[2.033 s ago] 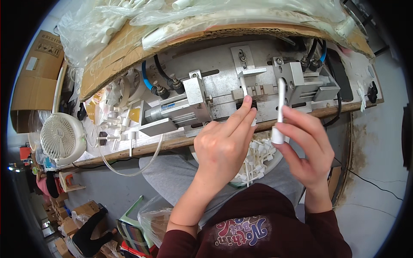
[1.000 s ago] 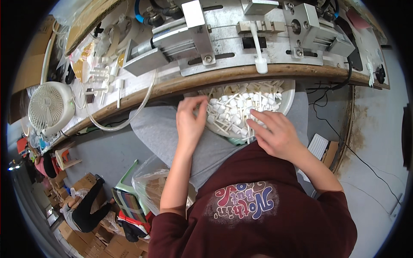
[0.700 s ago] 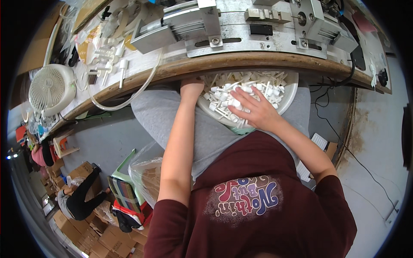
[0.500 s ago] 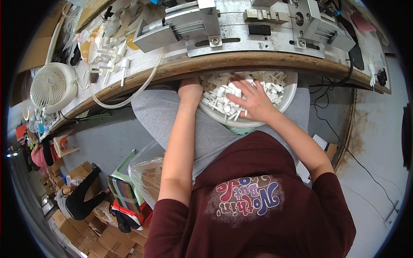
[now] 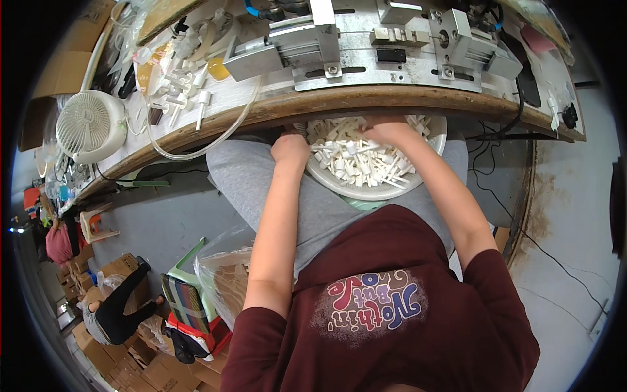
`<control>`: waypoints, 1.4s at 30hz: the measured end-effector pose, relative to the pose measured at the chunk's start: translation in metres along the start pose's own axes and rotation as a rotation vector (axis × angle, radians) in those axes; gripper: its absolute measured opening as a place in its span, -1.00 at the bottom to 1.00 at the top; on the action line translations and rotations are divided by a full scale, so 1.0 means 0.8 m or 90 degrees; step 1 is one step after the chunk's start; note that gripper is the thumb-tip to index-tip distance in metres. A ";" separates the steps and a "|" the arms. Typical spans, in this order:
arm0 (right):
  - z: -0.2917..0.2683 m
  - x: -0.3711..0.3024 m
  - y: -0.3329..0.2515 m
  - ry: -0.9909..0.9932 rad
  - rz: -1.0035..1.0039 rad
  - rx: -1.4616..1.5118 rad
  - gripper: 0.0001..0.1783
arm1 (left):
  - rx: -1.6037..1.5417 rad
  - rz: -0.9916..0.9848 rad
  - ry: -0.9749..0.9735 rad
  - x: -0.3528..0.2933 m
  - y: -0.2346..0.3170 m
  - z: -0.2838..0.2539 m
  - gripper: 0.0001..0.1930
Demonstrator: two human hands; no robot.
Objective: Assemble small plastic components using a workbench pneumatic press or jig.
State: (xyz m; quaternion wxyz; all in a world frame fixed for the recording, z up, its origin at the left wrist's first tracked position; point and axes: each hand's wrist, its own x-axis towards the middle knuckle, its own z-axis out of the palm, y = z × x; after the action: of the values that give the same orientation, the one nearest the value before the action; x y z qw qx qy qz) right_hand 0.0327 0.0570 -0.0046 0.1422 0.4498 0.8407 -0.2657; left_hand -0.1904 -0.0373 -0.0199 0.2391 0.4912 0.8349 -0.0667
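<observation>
A round pale basin [image 5: 424,185] rests on my lap, partly under the table edge. It holds a heap of small white plastic pieces [image 5: 366,163], with stems and wider heads. My left hand [image 5: 290,147] is closed at the basin's left rim, gripping it; its fingertips are hidden. At the far side of the heap is my right hand [image 5: 390,130], reaching in under the table edge. Its fingers are out of sight among the pieces and below the edge, so whether they hold any cannot be told.
Above the basin runs the wooden table edge [image 5: 366,97], carrying a metal fixture [image 5: 320,55]. More white pieces [image 5: 177,91], a clear tube [image 5: 245,117] and a white fan [image 5: 91,127] lie left. A person [image 5: 121,317] is among cardboard boxes [image 5: 163,372] at the lower left.
My right hand has moved from the middle of the heap to its far side, its fingers passing out of sight. My left hand stays at the rim. The view has shifted slightly.
</observation>
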 end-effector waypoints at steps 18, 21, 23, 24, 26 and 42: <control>-0.240 -0.155 -0.065 0.742 -0.538 0.048 -0.74 | -0.236 0.509 0.243 -0.162 0.021 -0.024 -0.68; -0.335 -0.112 -0.088 0.848 -0.556 0.044 -0.85 | -0.243 0.556 0.245 -0.171 0.025 -0.035 -0.65; -0.390 -0.071 -0.089 0.832 -0.463 -0.047 -0.78 | -0.240 0.571 0.233 -0.176 0.030 -0.043 -0.64; -0.417 -0.051 -0.092 0.738 -0.392 -0.082 -0.63 | -0.230 0.571 0.236 -0.177 0.029 -0.045 -0.60; -0.446 0.010 -0.086 0.689 -0.308 -0.135 -0.41 | -0.248 0.589 0.249 -0.179 0.033 -0.053 -0.57; -0.455 0.029 -0.101 0.312 -0.154 -0.326 -0.45 | -0.264 0.631 0.249 -0.173 0.030 -0.050 -0.46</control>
State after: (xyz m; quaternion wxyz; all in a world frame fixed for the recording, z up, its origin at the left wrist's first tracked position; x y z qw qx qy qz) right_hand -0.0473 0.2449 0.3079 0.0124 0.3477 0.9360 0.0536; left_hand -0.1272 -0.1204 0.0826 0.1743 0.7703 0.5291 0.3104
